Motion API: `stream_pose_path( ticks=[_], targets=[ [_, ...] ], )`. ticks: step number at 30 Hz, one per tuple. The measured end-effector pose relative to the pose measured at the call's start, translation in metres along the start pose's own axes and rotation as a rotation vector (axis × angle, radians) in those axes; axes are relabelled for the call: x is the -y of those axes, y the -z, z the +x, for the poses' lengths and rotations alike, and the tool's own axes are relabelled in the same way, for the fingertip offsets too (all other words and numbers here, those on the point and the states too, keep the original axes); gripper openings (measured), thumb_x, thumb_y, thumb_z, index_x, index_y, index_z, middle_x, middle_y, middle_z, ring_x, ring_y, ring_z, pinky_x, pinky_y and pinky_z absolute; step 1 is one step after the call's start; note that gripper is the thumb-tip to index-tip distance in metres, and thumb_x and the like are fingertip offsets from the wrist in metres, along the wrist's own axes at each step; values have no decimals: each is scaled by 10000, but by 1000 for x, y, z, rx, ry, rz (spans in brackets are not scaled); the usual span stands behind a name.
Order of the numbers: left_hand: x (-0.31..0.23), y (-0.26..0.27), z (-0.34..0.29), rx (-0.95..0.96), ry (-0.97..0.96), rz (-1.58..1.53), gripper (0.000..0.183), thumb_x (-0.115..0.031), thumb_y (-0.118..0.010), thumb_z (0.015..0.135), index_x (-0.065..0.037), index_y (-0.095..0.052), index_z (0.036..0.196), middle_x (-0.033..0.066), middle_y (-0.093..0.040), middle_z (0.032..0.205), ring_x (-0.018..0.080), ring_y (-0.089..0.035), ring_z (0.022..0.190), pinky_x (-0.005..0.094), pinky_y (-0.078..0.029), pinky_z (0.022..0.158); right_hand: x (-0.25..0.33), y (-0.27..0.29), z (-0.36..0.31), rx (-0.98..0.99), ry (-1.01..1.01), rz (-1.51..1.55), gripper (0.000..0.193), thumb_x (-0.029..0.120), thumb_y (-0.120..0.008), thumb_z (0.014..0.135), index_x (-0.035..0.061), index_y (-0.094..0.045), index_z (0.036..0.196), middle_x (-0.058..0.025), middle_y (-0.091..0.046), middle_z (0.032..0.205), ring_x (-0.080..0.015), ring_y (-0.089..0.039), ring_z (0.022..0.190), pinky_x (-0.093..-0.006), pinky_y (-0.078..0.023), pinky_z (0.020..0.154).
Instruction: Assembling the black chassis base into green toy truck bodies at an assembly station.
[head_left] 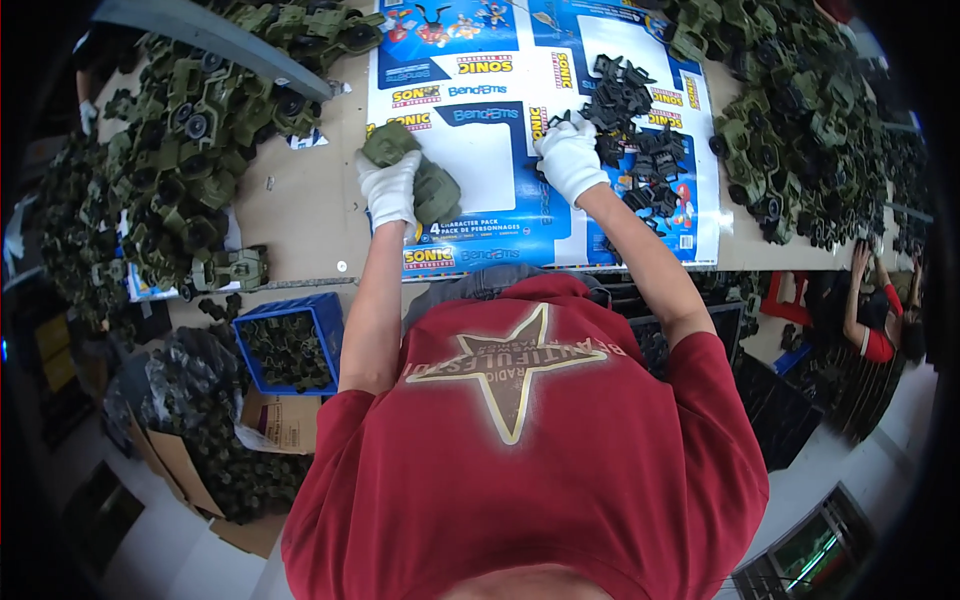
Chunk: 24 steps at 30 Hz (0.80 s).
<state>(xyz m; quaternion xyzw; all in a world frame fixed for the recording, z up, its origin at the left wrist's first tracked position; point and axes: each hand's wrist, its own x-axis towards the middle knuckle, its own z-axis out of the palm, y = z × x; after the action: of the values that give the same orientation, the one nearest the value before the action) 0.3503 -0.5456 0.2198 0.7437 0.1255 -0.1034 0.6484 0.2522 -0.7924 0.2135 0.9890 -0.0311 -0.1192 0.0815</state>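
Note:
My left hand, in a white glove, is closed around an olive-green plastic toy vehicle body. It holds the body tilted above the printed sheet, and the palm hides part of it. My right hand, also gloved in white, is at the near left edge of a pile of small black plastic parts. Its fingers are curled together, and what lies between them is mostly hidden. The blue and white printed sheet lies flat under both hands.
Green toy vehicles with black wheels are heaped on the left and right. A grey metal bar crosses the upper left. Below the table edge stand a blue crate of green parts and a cardboard box. Another person works far right.

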Motion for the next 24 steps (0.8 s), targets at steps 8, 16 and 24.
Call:
stream_pose_path(
  ticks=[8, 16, 24],
  targets=[
    [12, 21, -13, 539, -157, 418, 719, -201, -843, 658, -50, -538, 1292, 149, -670, 1102, 258, -652, 1017, 325, -511, 908, 24, -1, 0, -617, 147, 302, 151, 174, -674, 790, 139, -614, 924, -40, -630, 1038, -255, -618, 946, -431, -460, 823],
    [10, 23, -18, 470, -119, 460, 777, -203, -836, 680, -43, -492, 1358, 158, -649, 1158, 263, -648, 1031, 326, -516, 907, 42, 11, -49, -382, 67, 458, 502, 383, -723, 773, 103, -573, 1161, -125, -613, 1150, -307, -620, 1003, -436, -473, 826],
    [-15, 38, -28, 609, 61, 117, 833, -168, -831, 732, 17, -410, 1428, 104, -649, 1212, 139, -633, 1032, 262, -514, 870, 29, -21, -6, -314, 9, 1064, 543, 331, -706, 867, 50, -573, 1312, -133, -699, 1017, -230, -681, 800, -350, -522, 783]
  ],
)
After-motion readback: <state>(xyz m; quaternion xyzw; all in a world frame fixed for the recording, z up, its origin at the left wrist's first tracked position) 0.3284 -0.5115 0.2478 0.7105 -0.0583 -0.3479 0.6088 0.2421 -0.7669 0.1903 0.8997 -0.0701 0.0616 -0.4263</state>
